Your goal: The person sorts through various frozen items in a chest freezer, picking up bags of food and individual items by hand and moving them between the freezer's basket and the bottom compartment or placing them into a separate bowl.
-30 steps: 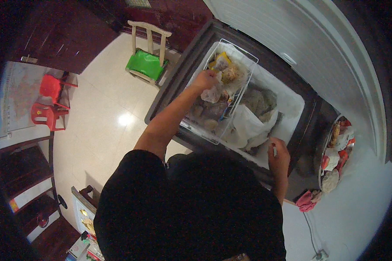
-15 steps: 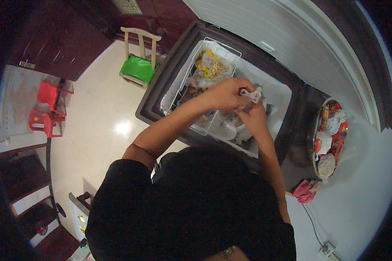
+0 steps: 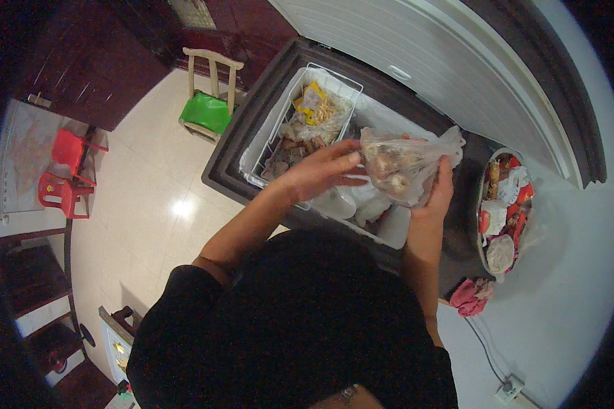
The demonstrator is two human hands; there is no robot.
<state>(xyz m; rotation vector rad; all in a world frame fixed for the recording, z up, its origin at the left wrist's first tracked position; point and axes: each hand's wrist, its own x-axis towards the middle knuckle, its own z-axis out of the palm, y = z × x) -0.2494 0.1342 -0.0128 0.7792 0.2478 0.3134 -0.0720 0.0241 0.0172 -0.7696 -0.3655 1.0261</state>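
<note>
A clear plastic bag (image 3: 396, 170) with several pale brown, lumpy food pieces hangs over the open chest freezer (image 3: 218, 153). My right hand (image 3: 438, 192) grips the bag from its right side, near the gathered, crumpled end. On the other side, my left hand (image 3: 323, 172) is open with fingers apart, its fingertips at the bag's left edge; whether they touch it I cannot tell. Below the hands, a white wire basket (image 3: 259, 160) in the freezer holds a yellow-marked bag of pale food (image 3: 324, 109) and brown frozen pieces (image 3: 290, 153). The bag hides part of the freezer's inside.
The raised freezer lid (image 3: 416, 48) stands behind. At the right, a round metal tray (image 3: 484, 249) carries several packages, with a pink cloth (image 3: 469, 296) near it. A wooden chair with a green seat (image 3: 206, 112) and red plastic chairs (image 3: 65, 194) stand on the left.
My hands have drawn apart from their close grip on the bag's twisted top. The bag now shows fully in my right hand, and my left hand has opened and shifted left.
</note>
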